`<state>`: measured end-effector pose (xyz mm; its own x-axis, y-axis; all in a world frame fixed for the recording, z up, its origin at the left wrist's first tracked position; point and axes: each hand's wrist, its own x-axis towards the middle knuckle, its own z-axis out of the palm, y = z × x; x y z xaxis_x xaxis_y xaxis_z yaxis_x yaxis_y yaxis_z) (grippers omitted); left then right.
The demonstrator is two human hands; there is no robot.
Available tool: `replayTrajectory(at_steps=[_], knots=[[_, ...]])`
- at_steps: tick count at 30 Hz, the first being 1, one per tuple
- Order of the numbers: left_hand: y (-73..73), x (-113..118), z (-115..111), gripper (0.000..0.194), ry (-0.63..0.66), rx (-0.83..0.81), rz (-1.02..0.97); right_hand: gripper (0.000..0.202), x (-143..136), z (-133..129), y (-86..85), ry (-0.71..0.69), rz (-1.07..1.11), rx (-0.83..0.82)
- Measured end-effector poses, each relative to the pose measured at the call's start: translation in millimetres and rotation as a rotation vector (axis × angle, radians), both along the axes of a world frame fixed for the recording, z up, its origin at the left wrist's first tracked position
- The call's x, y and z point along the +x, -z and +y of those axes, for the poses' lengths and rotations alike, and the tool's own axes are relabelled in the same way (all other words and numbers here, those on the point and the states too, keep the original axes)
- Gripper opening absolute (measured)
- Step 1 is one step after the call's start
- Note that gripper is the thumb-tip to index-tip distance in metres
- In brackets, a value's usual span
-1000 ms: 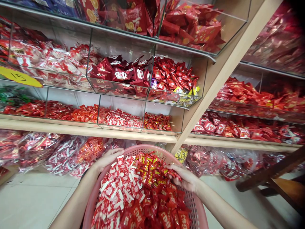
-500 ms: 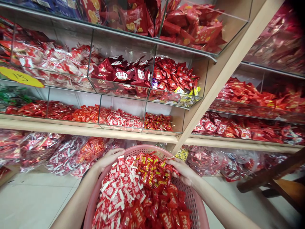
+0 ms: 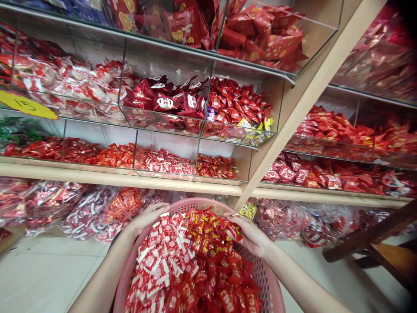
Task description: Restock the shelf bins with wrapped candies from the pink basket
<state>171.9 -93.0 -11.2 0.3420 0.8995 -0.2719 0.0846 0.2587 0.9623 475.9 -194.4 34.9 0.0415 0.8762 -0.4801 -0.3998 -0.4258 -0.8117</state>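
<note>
A pink plastic basket [image 3: 272,287] full of red and white wrapped candies [image 3: 192,265] sits low in the middle of the head view. My left hand [image 3: 148,217] grips the basket's far left rim. My right hand [image 3: 249,234] reaches into the basket at its far right side, its fingers curled around a few red candies lifted from the pile.
Clear-fronted bins [image 3: 202,126] of red candy packets fill wooden shelves [image 3: 130,180] ahead. Plastic bags of candy [image 3: 87,208] lie on the floor under the lowest shelf. A yellow price tag [image 3: 26,105] hangs at left. A wooden stool [image 3: 384,252] stands at right.
My right hand has scooped upward through the far right of the pile and now holds a few red candies. The left hand and basket have stayed in place.
</note>
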Motion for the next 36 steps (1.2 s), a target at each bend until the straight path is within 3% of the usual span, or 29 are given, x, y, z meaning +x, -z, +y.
replayTrajectory(at_steps=[6, 18, 25, 30, 36], knots=[[-3.8, -0.3, -1.9, 0.047, -0.022, 0.018, 0.031, 0.025, -2.4, -2.0, -3.5, -0.018, -0.079, -0.022], [0.5, -0.5, 0.6, 0.048, -0.011, 0.047, 0.055, 0.035, -11.1, 23.1, 3.3, -0.012, -0.163, 0.069], [0.2, -1.7, -0.2, 0.049, -0.008, 0.056, 0.071, 0.036, -13.8, 33.9, 22.3, 0.051, -0.303, 0.309], [1.1, -1.7, 0.7, 0.047, -0.015, 0.057, 0.05, 0.04, -12.8, 35.1, 27.1, -0.005, -0.345, 0.356], [3.0, -2.9, 3.0, 0.044, -0.007, 0.074, 0.067, 0.039, -12.0, 36.1, 23.6, 0.039, -0.339, 0.366]])
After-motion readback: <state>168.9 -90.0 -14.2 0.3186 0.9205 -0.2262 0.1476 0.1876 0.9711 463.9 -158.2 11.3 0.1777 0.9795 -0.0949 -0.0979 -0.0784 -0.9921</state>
